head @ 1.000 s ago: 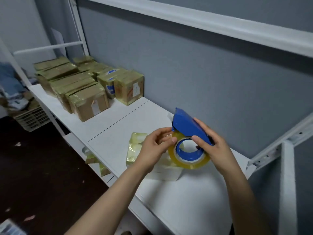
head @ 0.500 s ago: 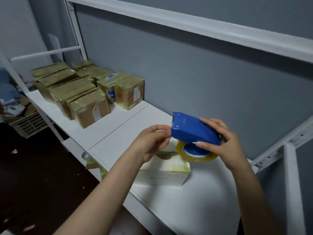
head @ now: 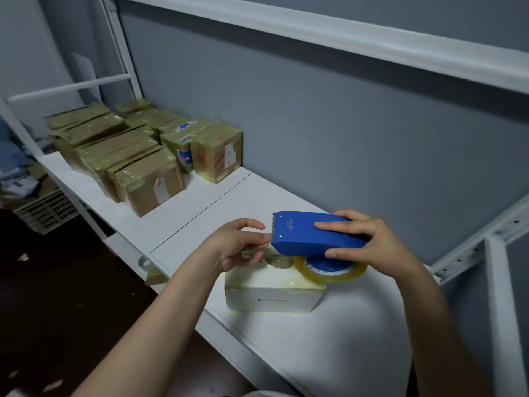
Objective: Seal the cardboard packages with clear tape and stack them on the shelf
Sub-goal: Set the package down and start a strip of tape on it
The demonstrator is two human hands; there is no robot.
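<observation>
Grips the blue tape dispenser (head: 309,233) from above with the right hand (head: 372,245), fingers laid over its top and thumb pressed to the near side, just above the roll of clear tape (head: 333,273). Holds it over the far right corner of the white package (head: 272,298), touching the top or only just clear of it (hard to tell which). Brings the left hand (head: 237,247) up to the toothed cutter edge with fingers curled and thumb and forefinger close together there. Cannot tell whether a free end of tape is pinched, with clear film lost against skin.

Shows the package lying flat on the white shelf (head: 343,333), near the front edge, already banded with yellowish tape round its upper rim. Sits well apart from the sealed packages (head: 137,167) ranged at the shelf's far left end.

Looks like a small, light, stiff box, easy to lift one-handed yet slick wherever tape covers it. Best taken by the two short ends, on the bare lower card rather than the glossy top. Likely to slide on the smooth shelf under the pull of the tape, so worth pinning down with the left hand while drawing the dispenser across. Calls for a taut tape end too, limp and sticky and apt to fold onto itself.
</observation>
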